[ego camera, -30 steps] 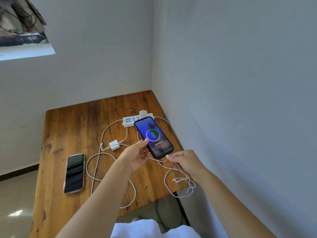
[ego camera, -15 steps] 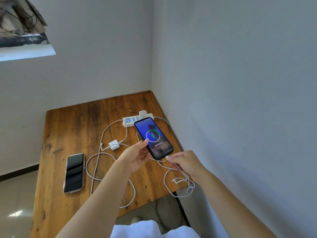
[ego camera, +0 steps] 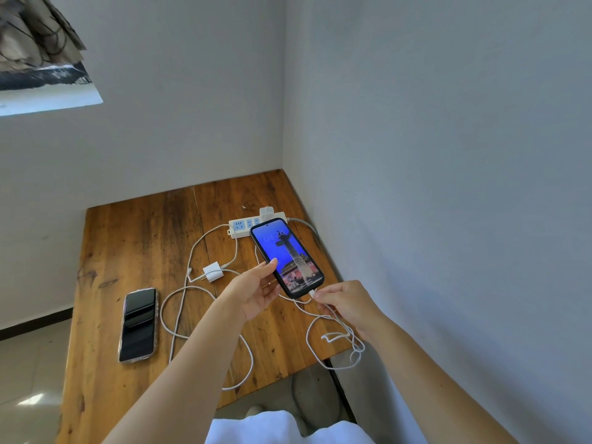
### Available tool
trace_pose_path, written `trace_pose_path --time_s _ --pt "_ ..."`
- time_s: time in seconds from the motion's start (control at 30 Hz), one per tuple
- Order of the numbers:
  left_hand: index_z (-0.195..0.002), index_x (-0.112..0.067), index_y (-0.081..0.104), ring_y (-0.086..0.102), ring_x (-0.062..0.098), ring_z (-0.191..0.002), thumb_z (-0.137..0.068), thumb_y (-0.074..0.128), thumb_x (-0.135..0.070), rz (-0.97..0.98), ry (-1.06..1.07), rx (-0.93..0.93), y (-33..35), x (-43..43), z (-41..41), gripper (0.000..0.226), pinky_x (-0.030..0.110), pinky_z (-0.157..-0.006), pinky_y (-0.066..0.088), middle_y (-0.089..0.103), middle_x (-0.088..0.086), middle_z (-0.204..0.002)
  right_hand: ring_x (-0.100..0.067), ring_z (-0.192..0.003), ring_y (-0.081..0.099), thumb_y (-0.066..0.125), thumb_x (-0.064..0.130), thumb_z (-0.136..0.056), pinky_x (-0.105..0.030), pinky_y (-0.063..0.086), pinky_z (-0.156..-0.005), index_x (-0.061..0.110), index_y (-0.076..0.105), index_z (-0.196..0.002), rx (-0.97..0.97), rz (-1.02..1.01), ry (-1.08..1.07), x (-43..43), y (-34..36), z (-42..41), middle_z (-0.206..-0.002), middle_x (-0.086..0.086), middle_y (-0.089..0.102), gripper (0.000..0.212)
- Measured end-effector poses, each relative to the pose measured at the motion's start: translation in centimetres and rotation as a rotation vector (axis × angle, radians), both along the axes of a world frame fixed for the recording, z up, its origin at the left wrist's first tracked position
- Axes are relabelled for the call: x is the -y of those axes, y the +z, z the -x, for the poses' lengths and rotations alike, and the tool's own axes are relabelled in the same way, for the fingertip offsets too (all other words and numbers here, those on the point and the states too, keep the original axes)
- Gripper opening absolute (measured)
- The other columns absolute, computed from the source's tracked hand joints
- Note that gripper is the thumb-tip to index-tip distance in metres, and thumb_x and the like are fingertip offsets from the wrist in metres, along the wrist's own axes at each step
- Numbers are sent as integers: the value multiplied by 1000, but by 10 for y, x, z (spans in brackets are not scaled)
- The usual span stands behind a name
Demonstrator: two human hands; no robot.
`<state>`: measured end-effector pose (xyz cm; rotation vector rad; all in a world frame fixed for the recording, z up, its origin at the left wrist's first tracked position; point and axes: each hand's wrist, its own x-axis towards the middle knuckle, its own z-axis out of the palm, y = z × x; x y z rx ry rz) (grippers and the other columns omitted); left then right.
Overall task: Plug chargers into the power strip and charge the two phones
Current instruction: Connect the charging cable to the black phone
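My left hand holds a black-cased phone above the table, its lit screen showing a blue wallpaper. My right hand pinches the white cable at the plug seated in the phone's bottom end. A white power strip lies behind the phone, with one white charger plugged into it. A second white charger lies loose on the table with its cable looping around. The second phone, screen dark, lies flat at the left with no cable in it.
The wooden table fills a corner between two white walls. Cable loops hang over its front right edge. A picture hangs on the left wall. Tiled floor shows below and to the left.
The held phone's screen has switched from a green charging ring to a blue wallpaper. Both hands have kept their hold and barely moved.
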<state>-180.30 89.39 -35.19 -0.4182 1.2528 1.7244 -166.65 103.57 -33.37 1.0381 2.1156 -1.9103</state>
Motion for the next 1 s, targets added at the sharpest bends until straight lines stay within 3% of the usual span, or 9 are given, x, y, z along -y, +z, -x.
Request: trace_pose_path --time_s 0.3,0.43,0.53,0.63,0.7,0.77,0.83,0.9,1.0 --pt "-128 -13 52 66 24 -97 -88 64 -22 41 11 -10 0 -5 3 42 24 -50 56 65 16 -115 -9 -63 63 65 22 -86 -20 51 -58 18 75 -77 -15 0 19 -4 -10 3 -67 1 71 14" --pt "-126 -12 51 66 22 -94 -91 60 -21 102 34 -60 1 -15 15 37 26 -52 54 66 15 -111 0 -60 58 68 32 -83 -20 46 -60 23 74 -85 -9 -64 114 -10 -15 6 -64 13 67 11" --pt "-128 -11 50 66 24 -98 -94 56 -20 197 35 -140 -1 -25 34 35 31 -63 55 65 15 -111 -5 -71 61 68 25 -82 -21 44 -64 22 71 -81 81 -286 221 -20 -24 10 -75 8 67 4" --pt "-132 -12 48 66 25 -97 -96 52 -22 364 -33 -312 -10 -30 54 38 37 -74 56 66 14 -109 -15 -69 57 56 15 -88 -27 43 -70 17 65 -86 235 -751 340 -34 -33 17 -80 2 65 10" --pt "-136 -12 46 66 23 -93 -96 52 -25 450 -90 -404 -22 -32 65 42 34 -70 56 66 13 -108 -22 -81 56 48 11 -89 -35 38 -78 15 62 -88 328 -1013 388 -45 -40 22 -92 -4 65 15" --pt "-137 -13 44 66 23 -92 -95 53 -26 485 -140 -405 -39 -33 73 45 33 -68 55 66 13 -106 -24 -97 52 44 14 -92 -37 40 -80 14 61 -95 357 -1125 409 -56 -52 27 -102 -6 60 18" --pt "-139 -13 43 66 23 -89 -95 54 -25 503 -180 -336 -63 -37 77 46 34 -69 55 67 11 -99 -23 -95 52 41 23 -97 -34 44 -73 12 62 -98 346 -1127 348 -64 -66 33 -103 -6 56 24" --pt "-138 -11 44 66 20 -82 -95 55 -23 520 -200 -256 -92 -43 75 46 33 -64 54 67 7 -91 -22 -80 58 42 32 -97 -28 44 -59 11 63 -90 312 -965 168 -70 -79 42 -92 -6 57 30" --pt "-132 -8 51 65 17 -78 -95 55 -22 544 -206 -181 -134 -54 67 40 29 -55 51 69 8 -96 -12 -68 57 52 23 -94 -13 35 -50 13 65 -92 206 -730 7 -72 -105 53 -88 -4 61 16"
